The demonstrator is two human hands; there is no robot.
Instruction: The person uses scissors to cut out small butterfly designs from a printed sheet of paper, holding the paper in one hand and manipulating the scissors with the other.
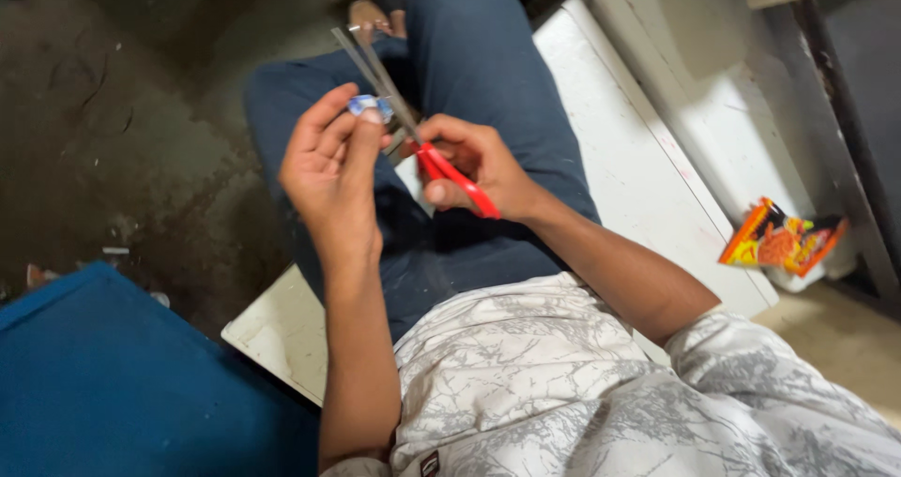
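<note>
Left hand (330,163) pinches a small blue-white packet (369,107); right hand (469,167) grips red scissors (427,149), blades open at it, cut not yet made.

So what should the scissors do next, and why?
Probably close the blades. The right hand holds the red-handled metal scissors with blades open, and the left hand pinches a small blue-and-white piece right beside them, so it looks lined up for a snip.
</note>
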